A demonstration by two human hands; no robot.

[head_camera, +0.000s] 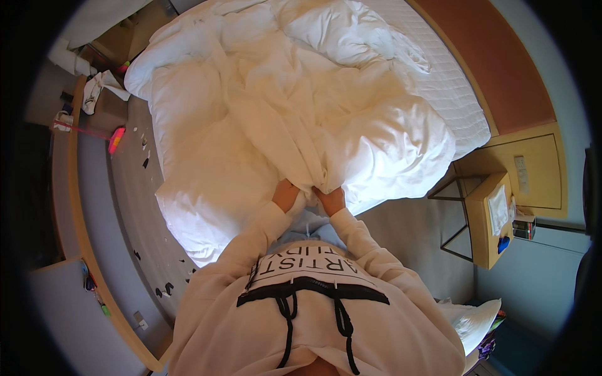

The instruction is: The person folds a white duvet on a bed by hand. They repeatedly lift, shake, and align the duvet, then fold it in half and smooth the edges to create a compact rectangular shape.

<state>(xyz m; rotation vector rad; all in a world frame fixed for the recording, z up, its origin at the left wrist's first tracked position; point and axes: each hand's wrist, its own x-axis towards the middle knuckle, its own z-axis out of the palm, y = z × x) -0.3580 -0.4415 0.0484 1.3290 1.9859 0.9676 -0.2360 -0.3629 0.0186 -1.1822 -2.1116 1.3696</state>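
Note:
A rumpled white duvet (263, 108) covers most of the bed in front of me. At its near side, my left hand (286, 195) grips a gathered fold of the white fabric. Close beside it, my right hand (331, 199) is closed on the same bunched edge. Both sets of fingers are partly hidden in the cloth. A long twisted ridge of fabric runs from my hands towards the far side of the bed. To the right, the quilted white mattress (456, 94) lies bare of the duvet.
A wooden bedside table (484, 221) on thin metal legs stands right, bearing a white cloth (497, 209). Behind the bed rises a brown headboard (522, 66). Small dark scraps (164, 289) litter the floor at left, near a pink broom head (116, 140). A white pillow (475, 322) lies at lower right.

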